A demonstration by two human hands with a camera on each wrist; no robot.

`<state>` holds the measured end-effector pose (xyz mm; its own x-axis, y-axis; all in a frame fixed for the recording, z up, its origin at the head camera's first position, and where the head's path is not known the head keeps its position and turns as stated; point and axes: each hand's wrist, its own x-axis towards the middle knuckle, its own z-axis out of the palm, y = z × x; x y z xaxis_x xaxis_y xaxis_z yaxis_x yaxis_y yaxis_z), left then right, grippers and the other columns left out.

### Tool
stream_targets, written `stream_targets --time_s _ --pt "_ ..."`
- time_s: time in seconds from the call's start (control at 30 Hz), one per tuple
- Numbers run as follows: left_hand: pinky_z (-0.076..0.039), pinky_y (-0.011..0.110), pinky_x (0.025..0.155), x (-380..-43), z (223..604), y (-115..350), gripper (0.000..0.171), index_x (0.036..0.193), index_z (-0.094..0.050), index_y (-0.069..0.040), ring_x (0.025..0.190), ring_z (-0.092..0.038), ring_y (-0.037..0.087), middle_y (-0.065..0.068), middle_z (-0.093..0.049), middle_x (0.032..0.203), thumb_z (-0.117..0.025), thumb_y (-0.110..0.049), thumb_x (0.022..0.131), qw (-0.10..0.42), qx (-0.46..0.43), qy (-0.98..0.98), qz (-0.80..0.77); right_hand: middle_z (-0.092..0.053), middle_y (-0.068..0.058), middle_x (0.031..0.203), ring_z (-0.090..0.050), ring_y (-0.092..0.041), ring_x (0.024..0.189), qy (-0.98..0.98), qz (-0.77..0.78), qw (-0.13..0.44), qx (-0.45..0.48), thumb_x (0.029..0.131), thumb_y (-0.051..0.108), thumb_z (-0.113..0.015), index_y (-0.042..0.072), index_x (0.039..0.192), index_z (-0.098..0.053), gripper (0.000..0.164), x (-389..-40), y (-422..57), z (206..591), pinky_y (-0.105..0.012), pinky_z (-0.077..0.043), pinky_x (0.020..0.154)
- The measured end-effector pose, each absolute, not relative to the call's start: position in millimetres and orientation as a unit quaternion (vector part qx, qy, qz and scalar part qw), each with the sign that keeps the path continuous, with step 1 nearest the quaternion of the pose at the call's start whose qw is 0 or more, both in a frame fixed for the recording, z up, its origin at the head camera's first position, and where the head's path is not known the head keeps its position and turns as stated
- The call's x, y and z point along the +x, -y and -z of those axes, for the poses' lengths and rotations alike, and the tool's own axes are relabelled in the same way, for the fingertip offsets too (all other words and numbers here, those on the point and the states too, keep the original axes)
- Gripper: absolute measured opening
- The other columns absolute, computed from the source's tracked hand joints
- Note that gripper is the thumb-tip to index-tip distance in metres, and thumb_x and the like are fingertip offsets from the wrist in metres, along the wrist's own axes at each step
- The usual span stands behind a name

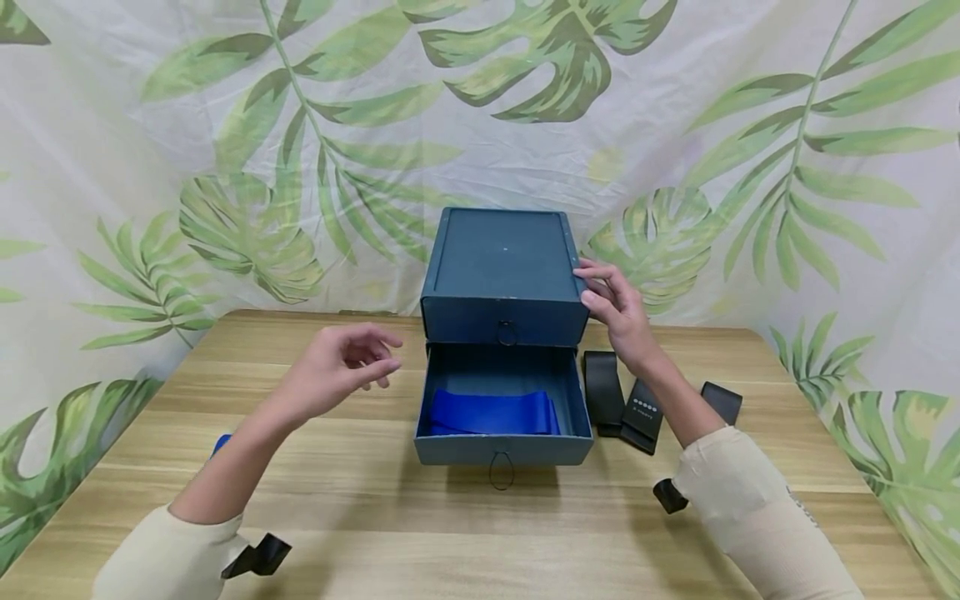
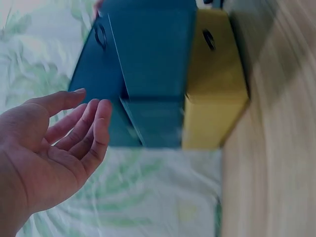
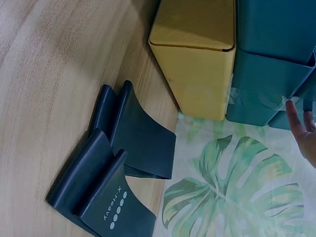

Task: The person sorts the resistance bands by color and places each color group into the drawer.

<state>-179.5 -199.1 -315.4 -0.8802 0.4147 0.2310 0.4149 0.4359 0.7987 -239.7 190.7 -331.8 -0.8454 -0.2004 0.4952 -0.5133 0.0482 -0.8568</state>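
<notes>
A blue drawer cabinet has its upper drawer closed and its lower blue drawer pulled out. Inside that drawer lies a folded bright blue exercise band. My right hand rests against the cabinet's upper right side, fingers at its top edge. To the left of the cabinet, my left hand hovers apart from it with loosely bent fingers and nothing in them. Both wrist views show a yellow drawer box beneath the blue ones; the pulled-out drawer hides it in the head view.
Black folded bands, one marked X-Heavy, lie on the wooden table right of the cabinet, partly behind my right forearm. A small blue piece shows beside my left forearm. A leaf-print cloth hangs behind the table.
</notes>
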Motion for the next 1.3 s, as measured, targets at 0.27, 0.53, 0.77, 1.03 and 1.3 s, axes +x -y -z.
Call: stream_targets --time_s 0.27,0.53,0.77,1.03,1.3 --pt "-0.057 0.030 0.061 -183 340 248 0.023 0.119 -0.065 0.007 0.068 -0.068 0.012 0.010 -0.072 0.087 -0.069 -0.004 0.099 0.000 -0.210 0.868 0.451 -0.038 -0.020 0.161 -0.036 -0.041 0.150 0.716 -0.641 0.123 0.247 0.102 0.009 -0.048 -0.011 0.134 -0.047 0.038 -239 -191 333 -0.062 -0.040 0.110" --pt "-0.056 0.027 0.062 -188 366 289 0.011 0.102 -0.073 0.008 0.071 -0.068 0.018 0.012 -0.073 0.087 -0.072 0.004 0.093 0.039 -0.187 0.912 0.362 -0.038 -0.020 0.161 -0.036 -0.041 0.150 0.719 -0.638 0.125 0.246 0.102 0.009 -0.047 -0.012 0.135 -0.045 0.040 -238 -192 333 -0.058 -0.042 0.110" --pt "-0.055 0.027 0.063 -191 384 331 0.007 0.093 -0.074 0.008 0.077 -0.067 0.024 0.014 -0.074 0.087 -0.076 0.008 0.086 0.016 -0.182 0.944 0.276 -0.037 -0.020 0.161 -0.035 -0.041 0.150 0.713 -0.644 0.124 0.248 0.102 0.009 -0.047 -0.011 0.134 -0.046 0.038 -238 -192 333 -0.071 -0.034 0.111" --pt "-0.055 0.032 0.069 -188 392 369 0.018 0.095 -0.076 0.004 0.082 -0.068 0.025 0.008 -0.076 0.091 -0.084 -0.004 0.082 -0.046 -0.197 0.956 0.211 -0.038 -0.020 0.161 -0.036 -0.040 0.150 0.716 -0.640 0.125 0.249 0.102 0.008 -0.048 -0.013 0.136 -0.045 0.040 -238 -191 332 -0.064 -0.038 0.112" --pt "-0.056 0.033 0.069 -187 395 388 0.024 0.095 -0.074 0.006 0.083 -0.068 0.029 0.010 -0.074 0.093 -0.085 0.006 0.074 -0.098 -0.180 0.959 0.194 -0.038 -0.021 0.161 -0.037 -0.041 0.149 0.716 -0.638 0.129 0.252 0.102 0.008 -0.048 -0.013 0.135 -0.046 0.039 -238 -190 332 -0.026 -0.049 0.100"
